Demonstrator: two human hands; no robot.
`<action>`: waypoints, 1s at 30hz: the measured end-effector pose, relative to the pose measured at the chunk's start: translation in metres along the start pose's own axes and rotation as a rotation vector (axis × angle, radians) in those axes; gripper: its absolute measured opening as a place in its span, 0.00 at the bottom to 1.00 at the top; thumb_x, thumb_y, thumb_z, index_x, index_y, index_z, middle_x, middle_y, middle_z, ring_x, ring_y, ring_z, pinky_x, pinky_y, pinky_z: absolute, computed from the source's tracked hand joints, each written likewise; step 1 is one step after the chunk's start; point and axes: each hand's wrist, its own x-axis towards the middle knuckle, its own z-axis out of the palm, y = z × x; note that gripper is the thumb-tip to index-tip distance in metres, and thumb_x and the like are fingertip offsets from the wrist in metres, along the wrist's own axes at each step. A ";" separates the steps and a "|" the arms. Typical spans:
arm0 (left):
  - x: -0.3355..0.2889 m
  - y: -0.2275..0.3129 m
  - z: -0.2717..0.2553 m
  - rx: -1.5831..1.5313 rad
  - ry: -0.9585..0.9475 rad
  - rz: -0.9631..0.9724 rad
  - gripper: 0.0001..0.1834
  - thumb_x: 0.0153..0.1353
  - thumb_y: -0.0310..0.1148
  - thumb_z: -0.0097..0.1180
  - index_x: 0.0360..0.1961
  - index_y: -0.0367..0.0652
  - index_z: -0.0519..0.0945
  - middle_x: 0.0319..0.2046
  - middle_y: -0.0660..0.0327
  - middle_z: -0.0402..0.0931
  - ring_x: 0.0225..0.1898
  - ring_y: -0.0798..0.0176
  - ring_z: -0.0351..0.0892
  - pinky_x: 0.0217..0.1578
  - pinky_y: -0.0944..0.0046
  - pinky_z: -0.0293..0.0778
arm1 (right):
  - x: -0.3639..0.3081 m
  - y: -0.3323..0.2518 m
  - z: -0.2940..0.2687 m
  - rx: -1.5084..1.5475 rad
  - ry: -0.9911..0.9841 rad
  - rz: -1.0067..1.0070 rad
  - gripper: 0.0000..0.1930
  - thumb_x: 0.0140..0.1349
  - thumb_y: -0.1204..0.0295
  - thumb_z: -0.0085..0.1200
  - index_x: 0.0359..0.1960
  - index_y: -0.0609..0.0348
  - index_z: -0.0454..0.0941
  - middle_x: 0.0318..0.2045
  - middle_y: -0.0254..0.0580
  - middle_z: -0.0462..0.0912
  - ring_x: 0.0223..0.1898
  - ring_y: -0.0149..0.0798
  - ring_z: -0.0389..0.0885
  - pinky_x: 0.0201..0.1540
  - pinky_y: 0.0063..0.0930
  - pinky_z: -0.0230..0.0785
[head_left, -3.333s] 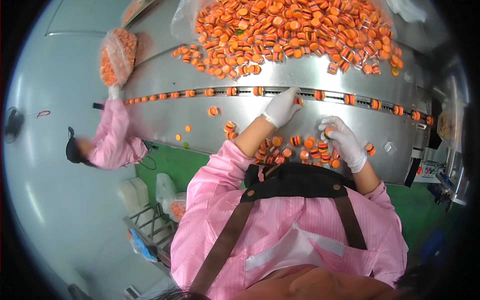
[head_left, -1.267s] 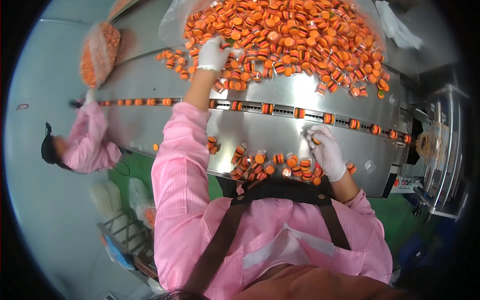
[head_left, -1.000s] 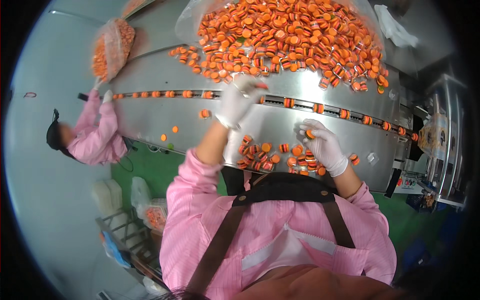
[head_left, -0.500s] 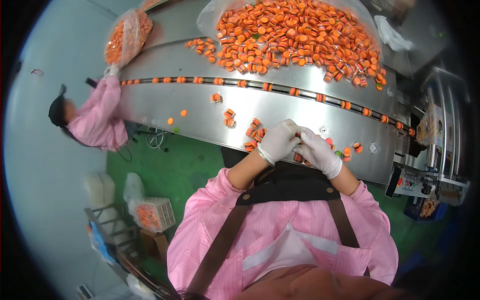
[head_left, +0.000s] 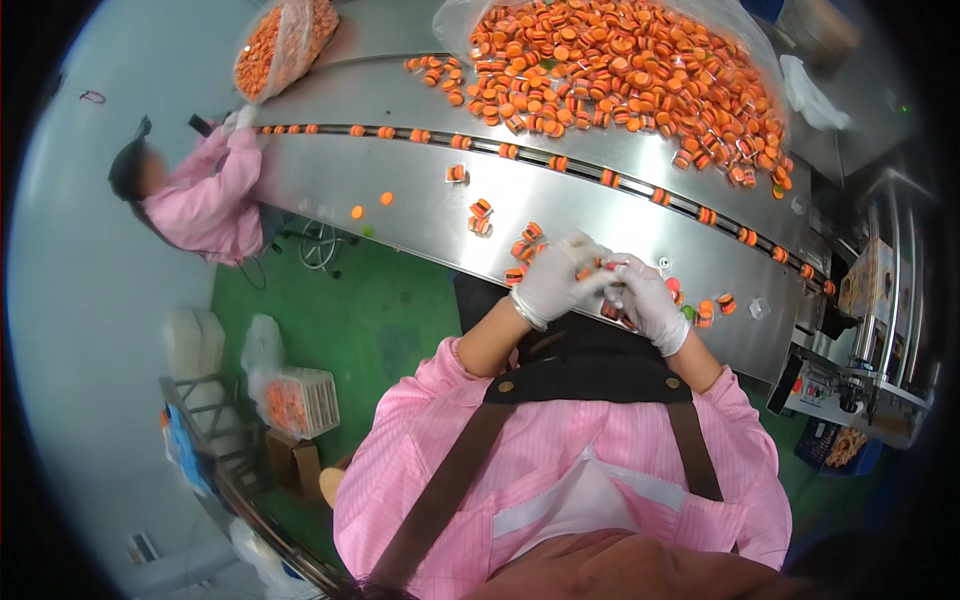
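Both my hands are in white gloves, close together over the near edge of the metal table (head_left: 400,225). An orange burger-shaped candy (head_left: 584,273) shows between the curled fingers of my left hand (head_left: 556,284). My right hand (head_left: 648,302) has its fingers bent in toward the left; a small reddish bit shows at its fingertips, too small to name. Several layered orange, red and dark candies (head_left: 528,236) lie beside my left hand. Under my hands are darker pieces (head_left: 618,314), partly hidden. Right of my right hand lie a pink disc (head_left: 673,285), a green piece (head_left: 689,313) and more candies (head_left: 705,312).
A narrow conveyor channel (head_left: 510,151) carries spaced candies across the table toward a machine (head_left: 850,370) at right. Beyond it lies a large candy heap (head_left: 620,70) on clear plastic. A co-worker in pink (head_left: 215,195) stands at the far left, by a filled bag (head_left: 285,48). A white crate (head_left: 318,400) stands on the floor.
The whole view has shifted, so the table sits slightly farther right and higher. My fingers have parted a little, showing orange and red between them. Candies on the conveyor have changed place.
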 end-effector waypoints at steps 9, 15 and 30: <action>0.005 -0.189 -0.116 0.316 0.611 -0.546 0.21 0.58 0.40 0.60 0.48 0.38 0.77 0.39 0.46 0.77 0.42 0.45 0.79 0.44 0.56 0.75 | 0.021 -0.058 -0.073 -0.440 0.102 -0.069 0.12 0.69 0.72 0.44 0.52 0.55 0.72 0.34 0.34 0.76 0.30 0.25 0.71 0.35 0.19 0.69; 0.015 -0.238 -0.109 0.376 0.612 -0.549 0.23 0.57 0.45 0.61 0.48 0.39 0.77 0.44 0.46 0.74 0.44 0.45 0.77 0.47 0.53 0.73 | 0.047 -0.076 -0.114 -1.063 0.226 0.025 0.14 0.63 0.73 0.54 0.49 0.60 0.70 0.33 0.37 0.78 0.30 0.28 0.76 0.36 0.22 0.72; 0.010 -0.224 -0.092 0.447 0.575 -0.476 0.20 0.62 0.39 0.54 0.55 0.51 0.77 0.43 0.54 0.74 0.45 0.50 0.77 0.47 0.56 0.73 | 0.058 -0.121 -0.116 -0.978 0.401 -0.149 0.09 0.63 0.70 0.52 0.43 0.58 0.77 0.29 0.27 0.74 0.28 0.21 0.70 0.30 0.18 0.66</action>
